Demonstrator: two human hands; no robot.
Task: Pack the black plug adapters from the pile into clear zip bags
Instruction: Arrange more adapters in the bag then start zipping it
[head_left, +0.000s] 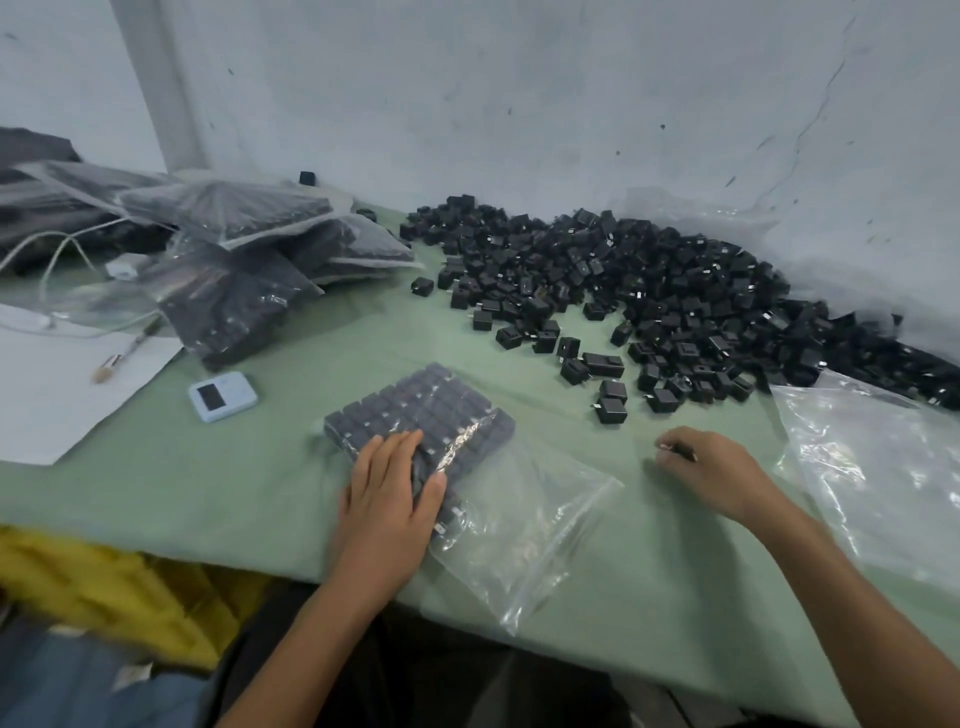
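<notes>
Many black plug adapters (649, 291) lie in a loose pile along the far right edge of the green tabletop (208, 493), against the pale wall (519, 104), with stray ones scattered toward the middle. Near the front edge, about the middle, a clear zip bag (519, 519) lies flat with its mouth toward the front right; inside, at its far end, a block of adapters (431, 405) sits packed in tidy rows. The left hand (389, 488) rests on the near end of that block through the plastic, its grip wide, fingers straight and pressing down. The right hand (711, 473) hovers low over the tabletop to the right of the bag, apart from it, its grip narrow, fingers curled round a small dark piece (681, 451) that is too hidden to tell whether it is an adapter. More empty clear bags (872, 467) lie at the right edge, overlapping the foot of the pile. At the far left corner, filled bags (249, 244) are heaped on one another. Beside them toward the front sit a small pale blue device (222, 396), a sheet of white paper (57, 395) and a brush (127, 351) lying partly on it. Yellow cloth (104, 587) shows below the front left edge.
</notes>
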